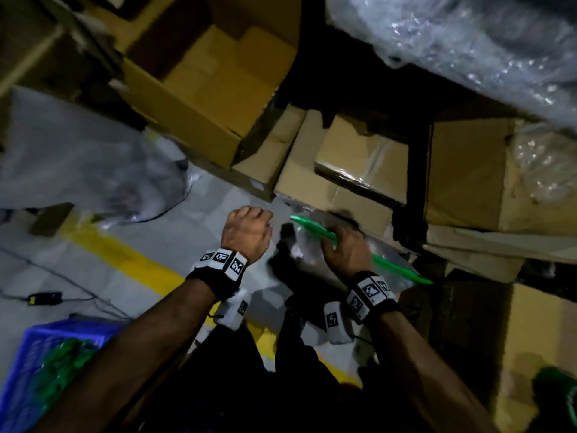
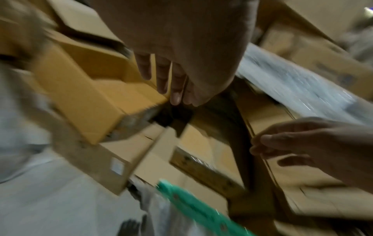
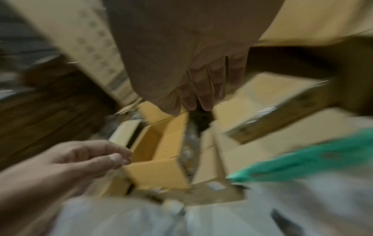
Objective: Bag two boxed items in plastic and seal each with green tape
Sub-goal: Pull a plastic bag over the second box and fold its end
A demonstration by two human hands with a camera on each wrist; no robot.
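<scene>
A clear plastic bag (image 1: 304, 245) with a dark item inside lies low in front of me, with a strip of green tape (image 1: 390, 265) running across it. My right hand (image 1: 343, 248) hovers over the strip's middle; in the right wrist view its fingers (image 3: 206, 89) are straight and hold nothing, with the green tape (image 3: 302, 162) below them. My left hand (image 1: 246, 232) is just left of the bag, loosely curled and empty. Seen from the left wrist, its fingers (image 2: 171, 79) hang free above the green tape (image 2: 191, 207). All views are motion-blurred.
Open and stacked cardboard boxes (image 1: 218, 76) crowd the far side and right. Bubble wrap (image 1: 468, 42) lies top right, loose plastic (image 1: 78, 160) at the left. A blue crate (image 1: 46, 339) holding green rolls stands lower left. A yellow line (image 1: 125, 254) crosses the grey floor.
</scene>
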